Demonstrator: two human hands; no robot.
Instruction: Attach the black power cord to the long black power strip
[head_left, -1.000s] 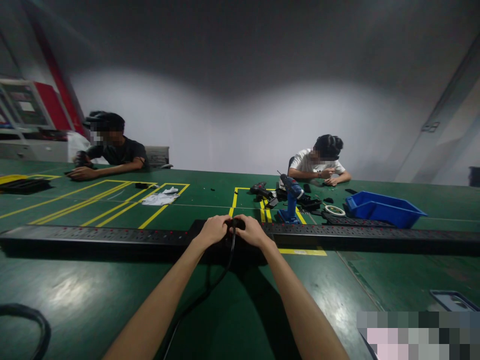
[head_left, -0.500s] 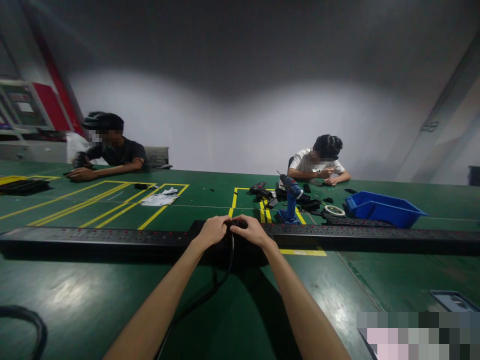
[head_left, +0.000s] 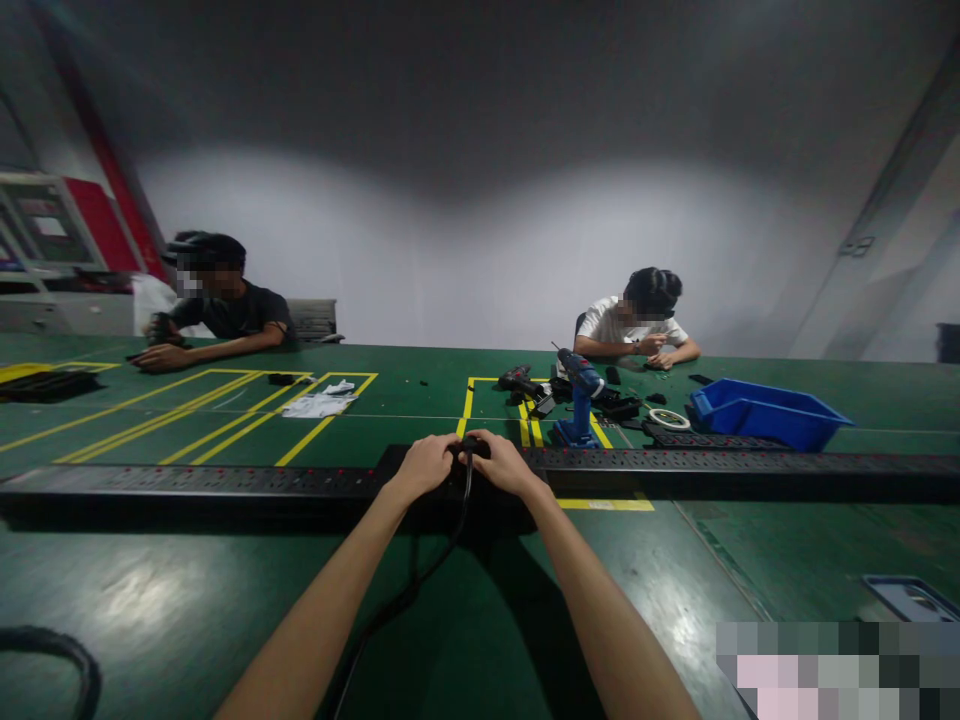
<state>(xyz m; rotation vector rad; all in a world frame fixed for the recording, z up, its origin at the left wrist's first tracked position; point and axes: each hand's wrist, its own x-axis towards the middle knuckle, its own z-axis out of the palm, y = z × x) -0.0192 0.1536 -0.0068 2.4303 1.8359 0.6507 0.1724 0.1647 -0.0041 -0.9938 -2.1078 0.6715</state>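
Observation:
A long black bar with rows of small red marks (head_left: 285, 480) lies across the green table, with a wider black section at its middle. Over that section my left hand (head_left: 427, 462) and my right hand (head_left: 496, 462) meet, fingers closed around the dark end of a black cable (head_left: 456, 540). The cable hangs from between the hands and runs down toward the near edge, between my forearms. The fingertips partly hide the cable end, and whether it touches the bar cannot be made out.
Beyond the bar stand a blue drill (head_left: 581, 395), a second drill (head_left: 521, 380), a tape roll (head_left: 667, 420) and a blue bin (head_left: 769, 412). White papers (head_left: 321, 402) lie left. Two people sit across the table. A thick cable (head_left: 67, 650) curves at near left.
The cable's upper part has shifted slightly right and up between my hands, now showing in front of the right fingers. Both hands stay at almost the same place.

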